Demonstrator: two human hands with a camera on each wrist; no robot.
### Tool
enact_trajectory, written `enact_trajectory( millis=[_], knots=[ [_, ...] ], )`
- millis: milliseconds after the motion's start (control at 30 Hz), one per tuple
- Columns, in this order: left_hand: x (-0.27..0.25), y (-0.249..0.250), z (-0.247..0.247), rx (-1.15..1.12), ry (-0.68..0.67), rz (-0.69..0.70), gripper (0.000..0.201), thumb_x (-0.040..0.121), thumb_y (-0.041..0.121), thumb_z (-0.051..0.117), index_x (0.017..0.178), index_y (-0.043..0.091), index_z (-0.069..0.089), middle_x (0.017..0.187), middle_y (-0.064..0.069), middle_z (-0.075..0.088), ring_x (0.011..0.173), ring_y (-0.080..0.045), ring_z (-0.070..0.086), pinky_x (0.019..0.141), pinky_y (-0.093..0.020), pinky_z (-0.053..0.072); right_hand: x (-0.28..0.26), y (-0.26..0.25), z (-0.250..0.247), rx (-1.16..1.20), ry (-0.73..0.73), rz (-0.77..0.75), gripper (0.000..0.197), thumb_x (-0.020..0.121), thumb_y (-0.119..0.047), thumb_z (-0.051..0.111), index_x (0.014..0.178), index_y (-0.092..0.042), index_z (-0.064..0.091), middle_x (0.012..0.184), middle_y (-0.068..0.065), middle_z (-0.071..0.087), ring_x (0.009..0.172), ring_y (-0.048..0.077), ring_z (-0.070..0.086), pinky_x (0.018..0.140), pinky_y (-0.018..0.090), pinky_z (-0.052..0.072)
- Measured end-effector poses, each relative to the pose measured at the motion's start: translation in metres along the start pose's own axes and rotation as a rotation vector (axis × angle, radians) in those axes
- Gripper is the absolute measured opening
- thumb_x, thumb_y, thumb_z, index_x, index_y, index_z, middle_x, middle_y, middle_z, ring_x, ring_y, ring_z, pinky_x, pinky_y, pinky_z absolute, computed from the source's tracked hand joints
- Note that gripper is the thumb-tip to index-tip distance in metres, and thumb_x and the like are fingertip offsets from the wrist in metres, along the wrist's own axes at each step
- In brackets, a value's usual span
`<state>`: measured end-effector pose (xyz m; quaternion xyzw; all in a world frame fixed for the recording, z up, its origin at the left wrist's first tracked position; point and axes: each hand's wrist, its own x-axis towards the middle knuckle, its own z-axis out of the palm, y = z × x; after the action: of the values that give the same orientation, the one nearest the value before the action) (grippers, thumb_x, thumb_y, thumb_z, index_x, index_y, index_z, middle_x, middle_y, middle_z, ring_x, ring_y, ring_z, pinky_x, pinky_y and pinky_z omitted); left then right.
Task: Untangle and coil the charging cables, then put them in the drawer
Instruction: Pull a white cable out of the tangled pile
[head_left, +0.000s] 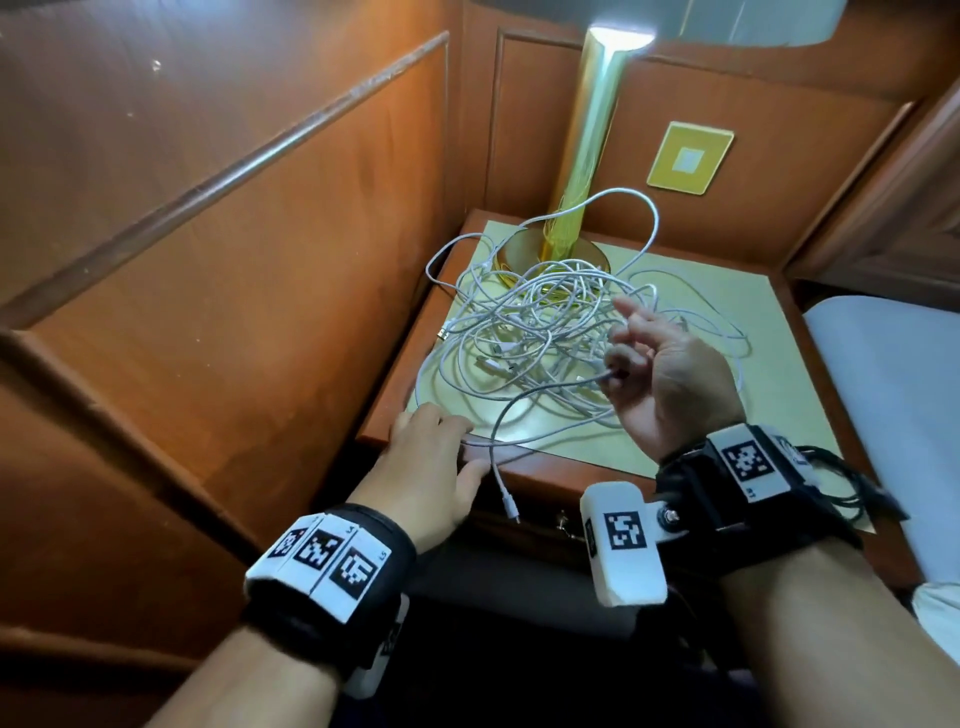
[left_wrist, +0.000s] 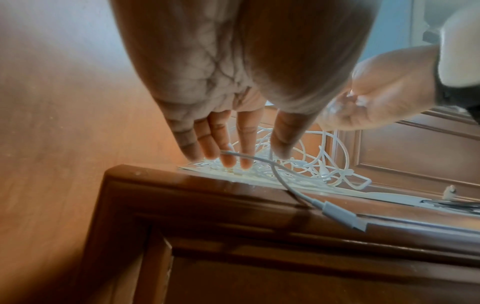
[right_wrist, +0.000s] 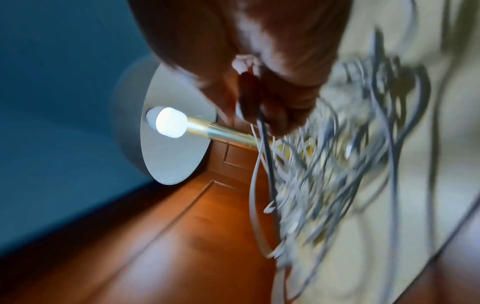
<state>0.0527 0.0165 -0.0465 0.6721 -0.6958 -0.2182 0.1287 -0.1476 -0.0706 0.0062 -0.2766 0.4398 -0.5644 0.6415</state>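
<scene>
At near edge of nightstand (head_left: 717, 306), left hand (head_left: 434, 462) is laid flat, fingers straight, nothing held. Loose cable end (head_left: 506, 493) is draped over edge, long axis front-to-back, plug pointed down across closed drawer (head_left: 524, 519). Slightly farther, same cable is pinched in right hand (head_left: 670, 374). Beyond, tangled cables (head_left: 535, 332) are heaped by lamp base (head_left: 524, 260). Risk judged: hard pull tightens knots or drags heap off top; loops may be snagged on lamp.
</scene>
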Motion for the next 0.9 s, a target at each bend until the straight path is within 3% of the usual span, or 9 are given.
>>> enact_trajectory(
  millis=[167,300,367,433,567,667,733,800,900],
  knots=[
    [0.008,-0.014,-0.004,-0.004,0.154,-0.035,0.029,0.098,0.035,0.060,0.118,0.016,0.069,0.116,-0.004,0.048,0.121,-0.025,0.036,0.104,-0.039,0.039,0.004,-0.001,-0.029,-1.034,0.182,-0.190,0.023,0.092,-0.022,0.065,0.111,-0.012,0.073,0.072,0.002,0.066,0.053,0.015,0.052,0.062,0.032,0.048],
    [0.013,-0.023,-0.009,-0.008,0.327,-0.077,0.021,0.092,0.026,0.070,0.105,0.011,0.078,0.108,-0.008,0.054,0.112,-0.031,0.043,0.095,-0.033,0.039,0.001,-0.005,-0.041,-1.232,0.148,-0.242,0.025,0.098,-0.025,0.057,0.092,-0.014,0.078,0.044,-0.004,0.050,0.049,0.023,0.046,0.057,0.030,0.039],
    [0.014,-0.023,-0.009,0.007,0.340,-0.110,0.022,0.092,0.027,0.070,0.106,0.011,0.077,0.110,-0.008,0.055,0.113,-0.031,0.044,0.093,-0.033,0.039,-0.001,-0.006,-0.039,-1.094,0.107,-0.307,0.025,0.100,-0.027,0.054,0.088,-0.020,0.075,0.043,-0.008,0.047,0.049,0.020,0.043,0.056,0.029,0.038],
    [0.014,-0.022,-0.006,0.029,0.311,-0.129,0.024,0.093,0.028,0.069,0.109,0.012,0.076,0.112,-0.006,0.057,0.114,-0.031,0.045,0.094,-0.035,0.042,-0.006,-0.006,-0.033,-0.782,0.038,-0.311,0.024,0.103,-0.022,0.052,0.086,-0.019,0.069,0.065,0.000,0.060,0.060,0.017,0.051,0.060,0.034,0.046],
    [0.015,-0.018,0.000,0.048,0.248,-0.082,0.022,0.093,0.029,0.068,0.106,0.014,0.077,0.109,-0.006,0.059,0.111,-0.029,0.054,0.095,-0.040,0.047,-0.014,-0.011,-0.023,-0.241,-0.076,-0.192,0.021,0.107,-0.013,0.040,0.094,-0.014,0.056,0.110,0.013,0.065,0.108,0.025,0.062,0.091,0.038,0.054],
    [0.013,-0.013,-0.001,0.007,0.266,-0.076,0.018,0.091,0.029,0.071,0.100,0.014,0.077,0.106,-0.005,0.060,0.104,-0.026,0.059,0.092,-0.040,0.050,-0.017,-0.018,-0.020,0.016,-0.136,-0.121,0.029,0.107,-0.017,0.033,0.091,-0.012,0.057,0.128,0.015,0.066,0.123,0.030,0.060,0.101,0.042,0.051],
    [0.011,-0.012,-0.004,0.005,0.259,-0.096,0.016,0.090,0.033,0.071,0.095,0.019,0.077,0.103,-0.002,0.060,0.100,-0.024,0.060,0.089,-0.039,0.052,-0.018,-0.023,-0.019,0.155,-0.138,-0.065,0.040,0.105,-0.018,0.035,0.076,-0.013,0.062,0.123,0.015,0.070,0.124,0.031,0.061,0.105,0.043,0.048],
    [0.009,-0.010,-0.007,0.000,0.239,-0.132,0.015,0.089,0.037,0.071,0.089,0.023,0.076,0.098,0.000,0.061,0.097,-0.023,0.061,0.085,-0.037,0.052,-0.020,-0.026,-0.019,0.286,-0.141,-0.025,0.033,0.099,-0.017,0.038,0.072,-0.015,0.056,0.107,0.012,0.074,0.119,0.032,0.065,0.104,0.043,0.049],
    [0.009,-0.008,-0.009,-0.039,0.251,-0.174,0.017,0.088,0.037,0.069,0.081,0.021,0.075,0.090,-0.002,0.066,0.092,-0.025,0.063,0.079,-0.035,0.053,-0.020,-0.029,-0.024,0.380,-0.135,-0.021,0.018,0.092,-0.016,0.041,0.074,-0.019,0.045,0.073,0.000,0.058,0.092,0.021,0.072,0.083,0.035,0.050]
  ],
)
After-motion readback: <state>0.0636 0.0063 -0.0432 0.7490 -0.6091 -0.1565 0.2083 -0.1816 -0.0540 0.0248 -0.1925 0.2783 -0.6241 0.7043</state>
